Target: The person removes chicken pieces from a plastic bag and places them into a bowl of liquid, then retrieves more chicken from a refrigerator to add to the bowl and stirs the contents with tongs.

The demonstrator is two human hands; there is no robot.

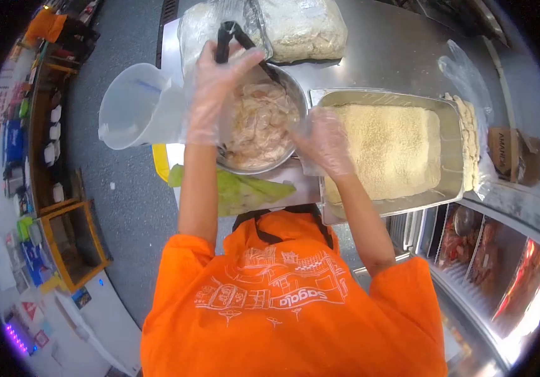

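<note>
My left hand, in a clear plastic glove, is around black-handled tongs over the metal bowl's far left side. Pale raw meat pieces, wet with liquid, fill much of the metal bowl. My right hand, gloved the same way, is at the bowl's right rim, its thumb inside and its other fingers along the outside. Right beside it stands a deep metal tray of pale breading crumbs.
A clear plastic pitcher is left of the bowl. Bags of pale crumbs lie behind it. A green cloth lies at the counter's near edge. At lower right, a lit fridge holds red meat. Another person is far left.
</note>
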